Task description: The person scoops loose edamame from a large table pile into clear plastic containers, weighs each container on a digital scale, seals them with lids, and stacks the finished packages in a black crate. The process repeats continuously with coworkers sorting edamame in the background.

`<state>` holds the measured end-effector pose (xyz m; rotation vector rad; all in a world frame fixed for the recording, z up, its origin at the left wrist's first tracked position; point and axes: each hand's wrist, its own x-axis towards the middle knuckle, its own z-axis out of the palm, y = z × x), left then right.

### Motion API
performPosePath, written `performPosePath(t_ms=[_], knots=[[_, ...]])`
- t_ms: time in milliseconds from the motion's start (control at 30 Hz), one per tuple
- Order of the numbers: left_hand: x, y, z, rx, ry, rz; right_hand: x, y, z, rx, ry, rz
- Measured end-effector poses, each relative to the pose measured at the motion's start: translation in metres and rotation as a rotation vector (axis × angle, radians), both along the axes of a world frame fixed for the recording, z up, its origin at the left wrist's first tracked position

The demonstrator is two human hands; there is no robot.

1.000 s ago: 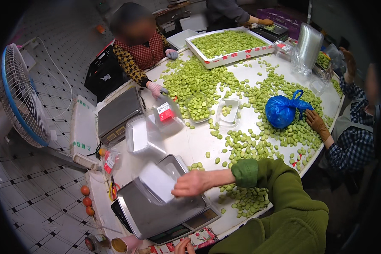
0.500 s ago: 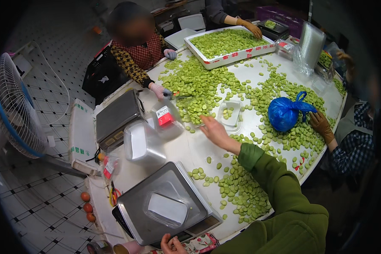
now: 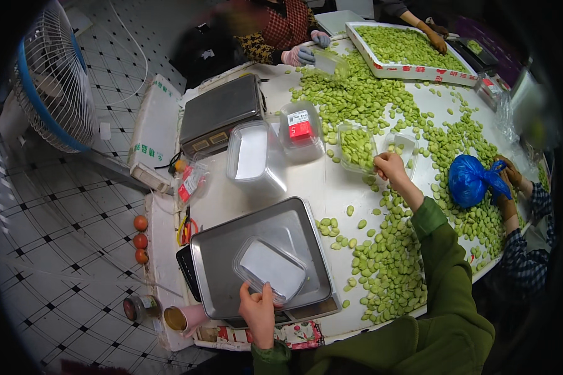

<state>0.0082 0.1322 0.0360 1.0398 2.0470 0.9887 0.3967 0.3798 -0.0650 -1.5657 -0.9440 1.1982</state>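
Observation:
My right hand pinches the near right corner of a clear plastic tub filled with shelled green broad beans. Beside it stands another clear tub with a few beans inside. At the front of the table, my left hand grips the near rim of a clear tub with a white liner. That lined tub rests on the metal pan of a scale. Loose broad beans lie to the right of the scale.
Stacked clear tubs and a second scale stand behind the pan. A white foam box of beans is at the back. Co-workers' gloved hands are around the table, one pair by a blue bag. A fan stands left.
My right hand has drawn the bean-filled tub out of the pile toward me. My left hand has come up onto the lined tub's rim. The view has shifted; a co-worker now holds a tub.

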Motion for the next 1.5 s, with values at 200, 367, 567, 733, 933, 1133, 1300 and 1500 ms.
performPosePath(t_ms=[200, 367, 567, 733, 933, 1133, 1300, 1500], knots=[[0.003, 0.006, 0.017, 0.075, -0.25, 0.019, -0.032, -0.083, 0.099, -0.013, -0.053, 0.372], [-0.003, -0.033, 0.057, 0.114, -0.332, 0.111, -0.094, -0.111, 0.132, 0.169, -0.132, 0.797], [0.014, -0.064, 0.064, 0.162, -0.289, -0.157, -0.158, -0.129, 0.092, 0.291, -0.065, 0.981], [0.075, -0.053, 0.083, 0.027, -0.538, -0.189, -0.105, -0.145, 0.097, 0.194, -0.041, 0.664], [0.141, -0.031, 0.009, 0.133, -0.218, -0.604, 0.011, -0.222, 0.008, 0.196, -0.491, 0.13], [0.19, 0.013, -0.08, 0.071, -0.46, -0.487, 0.029, -0.282, -0.01, 0.189, -0.597, 0.02], [0.198, 0.031, -0.099, 0.025, -0.695, -0.33, 0.022, -0.277, 0.011, 0.401, -0.569, -0.114], [0.176, 0.006, -0.088, 0.168, -0.409, -0.516, -0.058, -0.237, 0.085, 0.53, -0.518, 0.25]])
